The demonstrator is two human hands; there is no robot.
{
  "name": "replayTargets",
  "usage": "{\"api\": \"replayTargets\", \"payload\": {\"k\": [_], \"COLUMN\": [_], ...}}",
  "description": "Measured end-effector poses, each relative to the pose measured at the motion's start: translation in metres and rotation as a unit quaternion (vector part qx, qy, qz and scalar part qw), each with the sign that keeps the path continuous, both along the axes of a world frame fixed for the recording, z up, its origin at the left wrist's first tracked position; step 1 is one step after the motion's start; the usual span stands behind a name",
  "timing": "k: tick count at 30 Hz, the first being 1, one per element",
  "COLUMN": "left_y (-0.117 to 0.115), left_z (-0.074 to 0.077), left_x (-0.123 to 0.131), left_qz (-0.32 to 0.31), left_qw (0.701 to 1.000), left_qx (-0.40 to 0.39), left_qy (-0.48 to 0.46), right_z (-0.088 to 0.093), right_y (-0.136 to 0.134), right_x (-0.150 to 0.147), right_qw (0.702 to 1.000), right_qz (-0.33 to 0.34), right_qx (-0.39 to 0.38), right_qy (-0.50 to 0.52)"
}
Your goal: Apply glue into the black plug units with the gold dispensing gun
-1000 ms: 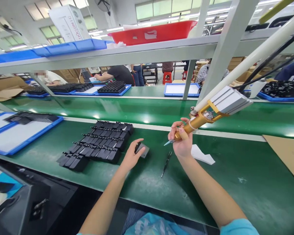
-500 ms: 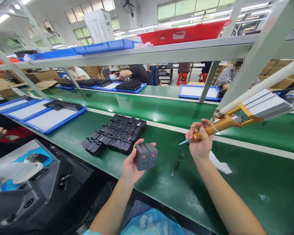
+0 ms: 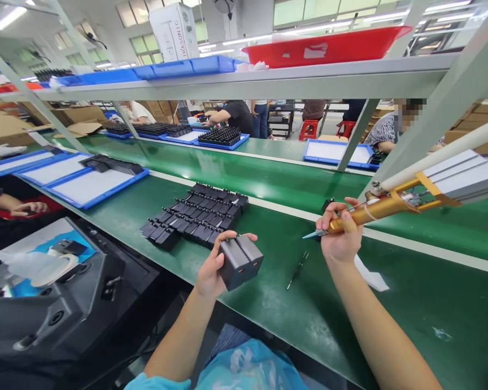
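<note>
Grey blocks [image 3: 239, 258], clamped in left fingers [image 3: 224, 237], far sides hidden, right fingers [image 3: 328, 218] wrapped round gold tool [image 3: 377, 210]

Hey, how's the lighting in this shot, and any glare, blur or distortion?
Head view: glare dots the green belt; head view: soft shadow on the bench beside the right forearm; head view: shelf posts splay outward, likely lens distortion; head view: two dark blocks in the left hand look fairly sharp, far windows softer.

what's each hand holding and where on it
The left hand holds two dark grey blocks from their left side and behind; the right hand holds the gold tool just behind its blue tip.
</note>
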State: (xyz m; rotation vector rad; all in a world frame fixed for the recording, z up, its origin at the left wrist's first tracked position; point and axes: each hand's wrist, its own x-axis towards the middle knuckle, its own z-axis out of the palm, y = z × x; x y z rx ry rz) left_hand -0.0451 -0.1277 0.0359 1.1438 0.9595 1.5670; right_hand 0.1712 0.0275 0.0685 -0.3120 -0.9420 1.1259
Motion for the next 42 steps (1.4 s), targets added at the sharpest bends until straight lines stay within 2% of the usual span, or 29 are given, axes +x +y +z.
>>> {"api": "replayTargets", "payload": {"k": [4,10,13,15,17,19,22,24,27,30,32,34,36,38,40,42], "left_y": [0.001,0.001,0.002,0.003,0.006,0.014,0.032,0.047,0.063,0.064,0.061,0.065,0.084,0.12,0.169,0.222], "left_z": [0.0,-0.009,-0.013,-0.015,-0.018,-0.023,-0.033,-0.041,-0.052,-0.058,-0.055,-0.045,-0.029,-0.013,-0.002,0.0], "left_x": [0.0,-0.002,-0.005,-0.006,-0.006,-0.004,0.0,0.003,0.007,0.008,0.006,0.001,-0.002,-0.001,0.007,0.021], "left_qz": [0.0,-0.031,-0.044,-0.052,-0.035,0.009,0.045,0.029,0.024,0.046,0.038,0.025,0.035,0.062,0.06,0.02], "left_qw": [0.999,0.999,0.998,0.997,0.989,0.953,0.857,0.804,0.75,0.73,0.741,0.766,0.793,0.804,0.793,0.769], "left_qx": [-0.014,0.019,0.036,0.054,0.056,0.043,0.03,0.034,0.047,0.048,0.041,0.039,0.042,0.044,0.02,-0.042], "left_qy": [0.041,-0.026,-0.02,0.022,0.133,0.3,0.512,0.593,0.659,0.68,0.669,0.641,0.607,0.589,0.606,0.637], "right_z": [0.0,0.0,-0.001,-0.002,-0.002,-0.003,-0.003,-0.003,-0.003,-0.004,-0.005,-0.006,-0.007,-0.008,-0.008,-0.008], "right_y": [0.0,0.001,0.002,0.003,0.004,0.004,0.004,0.004,0.005,0.005,0.007,0.009,0.011,0.014,0.015,0.015], "right_x": [0.0,0.0,0.0,0.0,0.0,0.0,0.0,0.0,0.0,0.0,0.001,0.002,0.003,0.004,0.005,0.004], "right_qw": [1.0,1.0,1.0,1.0,1.0,1.0,1.0,1.0,1.0,1.0,1.0,1.0,1.0,1.0,1.0,1.0], "right_qz": [-0.002,0.006,0.007,0.006,0.005,0.005,0.007,0.007,0.005,0.002,0.001,-0.001,-0.006,-0.013,-0.019,-0.02], "right_qx": [0.004,0.006,0.01,0.011,0.012,0.012,0.013,0.014,0.017,0.018,0.014,0.008,0.002,0.0,-0.003,-0.006], "right_qy": [0.002,0.008,0.006,0.004,0.005,0.007,0.007,0.005,0.001,-0.001,-0.002,-0.003,-0.002,0.001,0.002,0.004]}}
